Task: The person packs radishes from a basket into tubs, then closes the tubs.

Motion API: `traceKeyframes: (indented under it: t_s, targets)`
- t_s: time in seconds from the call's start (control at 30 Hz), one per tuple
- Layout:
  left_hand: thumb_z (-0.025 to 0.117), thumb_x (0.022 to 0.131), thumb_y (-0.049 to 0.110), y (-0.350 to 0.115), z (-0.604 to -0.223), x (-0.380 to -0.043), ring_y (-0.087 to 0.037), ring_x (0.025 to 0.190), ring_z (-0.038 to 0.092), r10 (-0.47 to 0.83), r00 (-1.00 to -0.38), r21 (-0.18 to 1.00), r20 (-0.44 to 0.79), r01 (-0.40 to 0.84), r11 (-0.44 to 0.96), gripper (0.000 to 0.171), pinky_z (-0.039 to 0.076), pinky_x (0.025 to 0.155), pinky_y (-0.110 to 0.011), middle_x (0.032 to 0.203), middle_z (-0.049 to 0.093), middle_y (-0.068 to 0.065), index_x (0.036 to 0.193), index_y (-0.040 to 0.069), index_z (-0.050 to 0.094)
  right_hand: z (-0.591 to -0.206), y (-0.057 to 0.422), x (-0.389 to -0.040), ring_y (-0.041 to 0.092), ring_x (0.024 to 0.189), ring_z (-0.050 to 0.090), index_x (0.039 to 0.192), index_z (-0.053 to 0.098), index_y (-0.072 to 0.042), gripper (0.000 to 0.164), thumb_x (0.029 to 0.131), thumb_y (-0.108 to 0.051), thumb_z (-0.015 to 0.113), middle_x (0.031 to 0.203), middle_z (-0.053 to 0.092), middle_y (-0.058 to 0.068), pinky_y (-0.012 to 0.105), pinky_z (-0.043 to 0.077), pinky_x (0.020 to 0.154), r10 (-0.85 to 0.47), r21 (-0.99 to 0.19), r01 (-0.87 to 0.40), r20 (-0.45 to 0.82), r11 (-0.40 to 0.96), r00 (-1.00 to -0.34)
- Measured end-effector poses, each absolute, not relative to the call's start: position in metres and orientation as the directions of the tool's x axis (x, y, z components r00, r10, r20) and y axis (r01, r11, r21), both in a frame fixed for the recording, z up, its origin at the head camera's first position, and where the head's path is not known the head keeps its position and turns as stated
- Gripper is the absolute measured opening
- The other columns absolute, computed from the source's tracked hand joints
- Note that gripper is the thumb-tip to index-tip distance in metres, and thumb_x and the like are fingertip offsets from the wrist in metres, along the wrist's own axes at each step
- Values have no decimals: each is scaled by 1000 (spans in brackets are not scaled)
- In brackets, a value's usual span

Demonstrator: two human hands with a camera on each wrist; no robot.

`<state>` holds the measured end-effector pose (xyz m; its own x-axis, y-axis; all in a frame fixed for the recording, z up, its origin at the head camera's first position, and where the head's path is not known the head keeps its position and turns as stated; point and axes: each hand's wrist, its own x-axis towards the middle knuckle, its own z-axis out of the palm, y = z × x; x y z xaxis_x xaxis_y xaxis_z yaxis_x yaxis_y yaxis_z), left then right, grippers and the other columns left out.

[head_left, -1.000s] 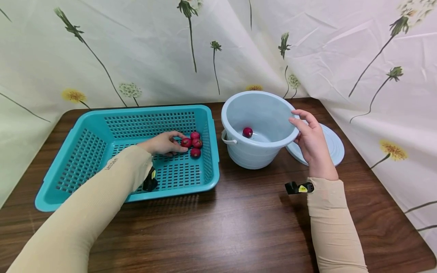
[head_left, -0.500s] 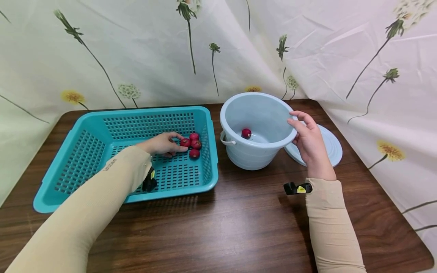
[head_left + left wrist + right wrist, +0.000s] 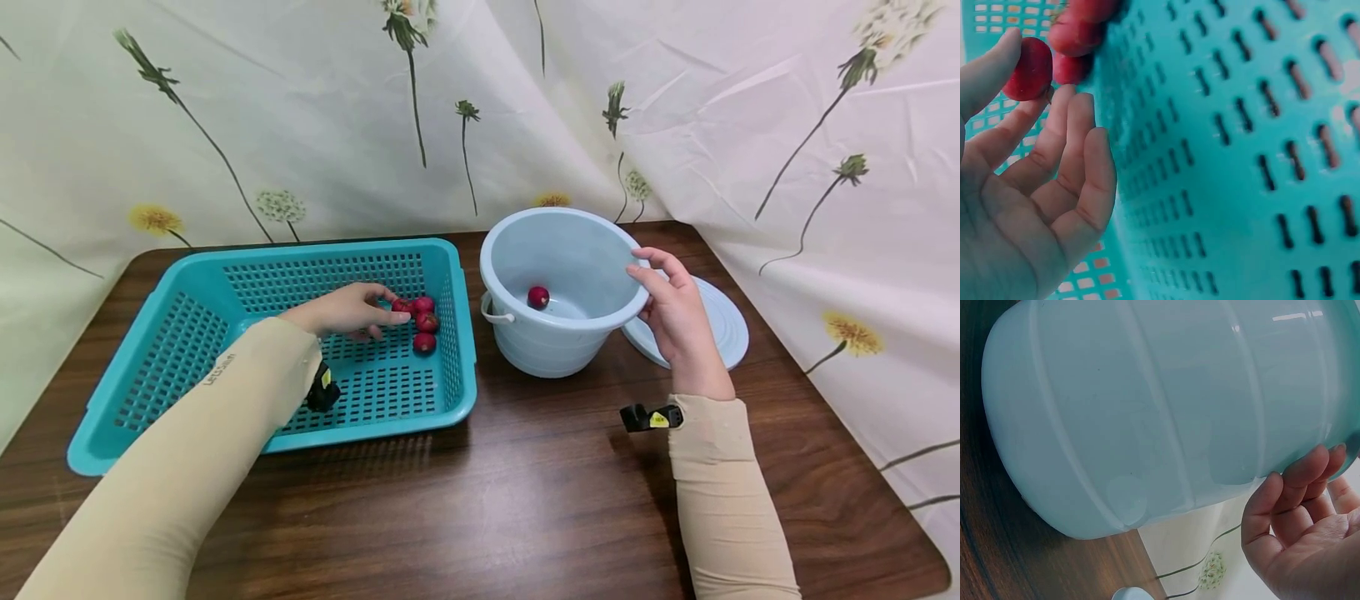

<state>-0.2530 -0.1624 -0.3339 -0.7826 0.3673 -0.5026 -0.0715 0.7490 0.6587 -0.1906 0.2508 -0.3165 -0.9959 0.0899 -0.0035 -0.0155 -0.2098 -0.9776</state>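
Between thumb and index finger, my left hand (image 3: 352, 310) pinches a red radish (image 3: 1030, 70) in the turquoise basket (image 3: 467, 358). The left wrist view shows the other fingers loosely bent below it. Close by, at the basket's right end, lie the other radishes (image 3: 425, 323), one of them slightly apart toward the front. My right hand (image 3: 678, 312) grips the right rim of the light blue bucket (image 3: 551, 354), some fingers against its outer side in the right wrist view. A single radish (image 3: 537, 297) rests on the bucket floor.
A light blue round lid (image 3: 723, 321) lies flat to the right of the bucket, partly behind the right hand. The bucket's handle (image 3: 497, 310) hangs at its left side. Brown wooden table (image 3: 525, 500) underneath; a flower-print cloth (image 3: 337, 108) hangs behind.
My left hand has drawn slightly left, with its radish shifting away from the others. The right hand keeps its place on the bucket rim. The head view has tilted slightly.
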Motion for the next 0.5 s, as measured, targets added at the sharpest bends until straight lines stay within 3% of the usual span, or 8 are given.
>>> traceKeyframes:
  t_s: [0.5]
  targets:
    - [54,99,50,-158,-311,-250,-37,124,57,371,-846,733,-384,-35,680,72,49,101,-50,151,42,-22,150,3,37,-317,251,-191,7,64,63,111,59,-20,16,97,-18,65,85,64,-3,19,51,62,94,-980,-17,-2,-198,-996]
